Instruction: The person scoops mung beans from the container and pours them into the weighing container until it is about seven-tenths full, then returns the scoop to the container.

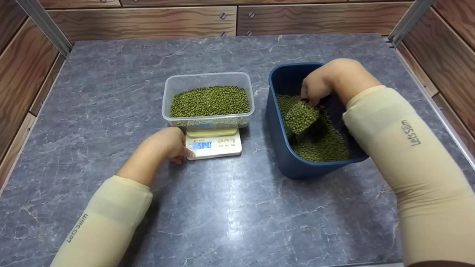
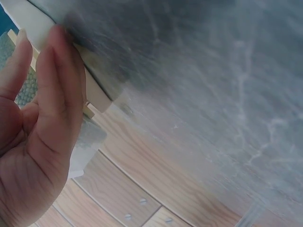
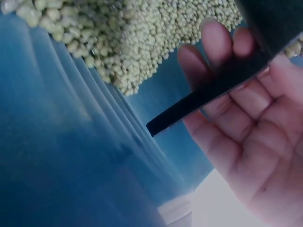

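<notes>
My left hand (image 1: 163,142) is at the left front corner of a white kitchen scale (image 1: 232,150), pinching its edge between thumb and fingers. On the scale sits a clear plastic container (image 1: 207,119) with green mung beans (image 1: 211,101) in it. The lit display appears to read 584.0. Reaching into a dark blue bin (image 1: 297,168), my right hand (image 1: 318,87) grips a dark scoop by its handle (image 3: 203,97). Mung beans fill the scoop, which is tilted over more beans (image 1: 321,152) in the bin. In the right wrist view, fingers curl around the handle.
The bin stands to the right of the scale, with a gap between them. All of it rests on a grey marble-patterned table (image 1: 207,215). Wood-patterned panels (image 1: 148,23) border the back and sides, and metal posts (image 1: 48,27) rise at the back corners.
</notes>
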`<state>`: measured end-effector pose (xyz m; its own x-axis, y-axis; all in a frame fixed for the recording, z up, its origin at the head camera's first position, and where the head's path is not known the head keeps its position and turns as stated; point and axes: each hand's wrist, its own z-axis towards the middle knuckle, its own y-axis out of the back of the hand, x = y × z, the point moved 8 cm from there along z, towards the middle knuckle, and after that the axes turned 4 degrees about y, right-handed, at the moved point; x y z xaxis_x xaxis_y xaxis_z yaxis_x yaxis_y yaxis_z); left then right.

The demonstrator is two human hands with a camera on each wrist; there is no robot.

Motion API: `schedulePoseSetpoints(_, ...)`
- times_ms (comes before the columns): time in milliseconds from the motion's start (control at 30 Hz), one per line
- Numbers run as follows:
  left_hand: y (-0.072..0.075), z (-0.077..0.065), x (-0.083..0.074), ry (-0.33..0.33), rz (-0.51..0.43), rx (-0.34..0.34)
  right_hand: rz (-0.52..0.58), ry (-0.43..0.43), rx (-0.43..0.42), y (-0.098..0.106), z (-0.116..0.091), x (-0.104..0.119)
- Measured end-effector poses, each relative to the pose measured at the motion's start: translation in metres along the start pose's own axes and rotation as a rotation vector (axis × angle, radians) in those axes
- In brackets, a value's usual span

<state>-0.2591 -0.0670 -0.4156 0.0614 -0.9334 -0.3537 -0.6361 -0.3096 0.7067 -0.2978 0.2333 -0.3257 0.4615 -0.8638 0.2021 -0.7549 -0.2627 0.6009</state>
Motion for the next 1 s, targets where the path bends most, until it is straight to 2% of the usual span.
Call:
schedulePoseSetpoints(167, -0.001, 0.000, 0.000, -0.004, -0.026, 0.004, 0.021, -0.005, -0.014, 0.007, -0.007, -0.003)
schedulePoseSetpoints(400, -0.001, 0.001, -0.001, -0.020, 0.010, 0.012, 0.096, 0.000, -0.019, 0.018, -0.017, -0.007)
schedulePoseSetpoints(667, 0.000, 0.001, -0.001, -0.015, 0.008, 0.011, 0.100, -0.056, -0.069, 0.030, -0.031, -0.011)
schedulePoseSetpoints(833, 0.001, 0.001, 0.000, -0.014, 0.022, 0.005, 0.174, -0.062, -0.086, 0.033, -0.036, -0.018)
schedulePoseSetpoints(1000, 0.000, 0.001, -0.001, -0.020, -0.008, 0.005, 0.281, -0.073, -0.071, 0.029, -0.040, -0.034)
